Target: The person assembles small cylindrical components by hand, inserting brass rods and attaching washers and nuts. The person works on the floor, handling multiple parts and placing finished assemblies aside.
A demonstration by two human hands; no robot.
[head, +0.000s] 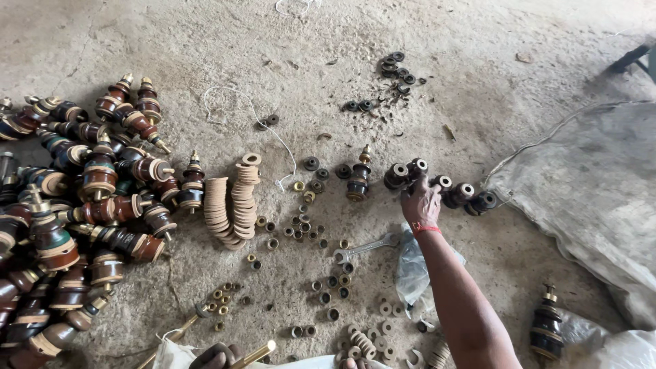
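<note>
The right hand (421, 203) is stretched out over the floor (478, 61), its grip pinched around a dark brown insulator (414, 168) in the row there. Left hand's grip can't be made out.

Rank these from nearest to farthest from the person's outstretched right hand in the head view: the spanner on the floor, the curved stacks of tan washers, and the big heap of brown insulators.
From the right hand:
1. The spanner, just below and left of the hand.
2. The stacks of tan washers, farther left, mid-floor.
3. The heap of brown insulators, at the far left edge.
</note>
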